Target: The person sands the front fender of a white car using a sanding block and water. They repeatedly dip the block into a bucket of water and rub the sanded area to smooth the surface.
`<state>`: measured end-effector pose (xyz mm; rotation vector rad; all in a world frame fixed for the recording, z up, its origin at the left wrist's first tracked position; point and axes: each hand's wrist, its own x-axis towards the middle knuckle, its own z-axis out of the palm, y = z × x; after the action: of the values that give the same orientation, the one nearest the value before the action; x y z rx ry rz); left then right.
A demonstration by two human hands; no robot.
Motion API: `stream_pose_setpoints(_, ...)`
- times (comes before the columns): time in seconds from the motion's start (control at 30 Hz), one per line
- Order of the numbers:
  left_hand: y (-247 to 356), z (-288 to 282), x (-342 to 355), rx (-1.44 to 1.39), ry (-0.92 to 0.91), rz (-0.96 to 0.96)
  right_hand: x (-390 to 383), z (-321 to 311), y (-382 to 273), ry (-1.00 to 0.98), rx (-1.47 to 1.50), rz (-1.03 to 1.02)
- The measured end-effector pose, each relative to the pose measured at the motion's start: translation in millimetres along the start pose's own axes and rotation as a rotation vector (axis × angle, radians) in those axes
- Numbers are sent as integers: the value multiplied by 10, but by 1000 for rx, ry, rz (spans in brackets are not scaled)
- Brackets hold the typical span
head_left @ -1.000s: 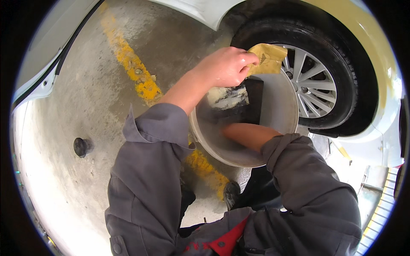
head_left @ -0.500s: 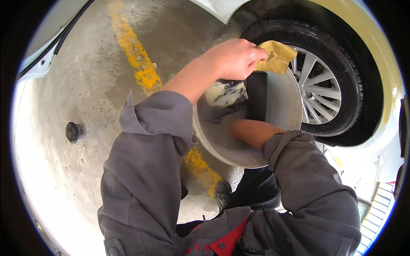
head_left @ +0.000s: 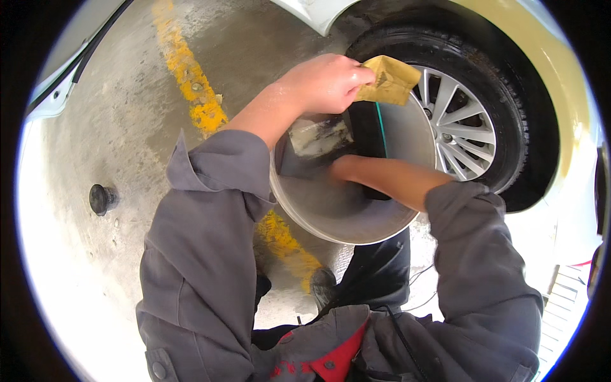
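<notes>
My left hand is closed, pinching a folded piece of yellow sandpaper above the far rim of a large pale bucket. Inside the bucket is my right hand, its fingers blurred and mostly hidden, so what they touch does not show. Just beyond it lies a whitish block with black smears. A dark, flat-sided object with a teal edge stands beside that block. Grey, murky contents hide the bucket's bottom.
Right of the bucket is a car wheel under a cream-yellow fender. A small black round object sits on the concrete floor at left, and a worn yellow line crosses it. My shoe is close to the bucket.
My right hand has shifted up and slightly left within the bucket, showing more forearm. The left hand still grips the sandpaper. The whole view has shifted slightly.
</notes>
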<state>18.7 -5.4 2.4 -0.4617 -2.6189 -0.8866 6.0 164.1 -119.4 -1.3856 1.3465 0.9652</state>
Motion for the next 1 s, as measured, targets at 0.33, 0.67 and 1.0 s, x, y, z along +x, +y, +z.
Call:
stream_pose_setpoints(0.33, 85, 72, 6, 142, -56, 3, -1171, 293, 446, 788, 784, -314)
stream_pose_setpoints(0.67, 310, 194, -123, 212, -250, -70, -1317, 467, 567, 1142, 1364, -360)
stream_pose_setpoints(1.0, 752, 293, -362, 214, -392, -630, -1213, 435, 764, 1286, 1736, -282)
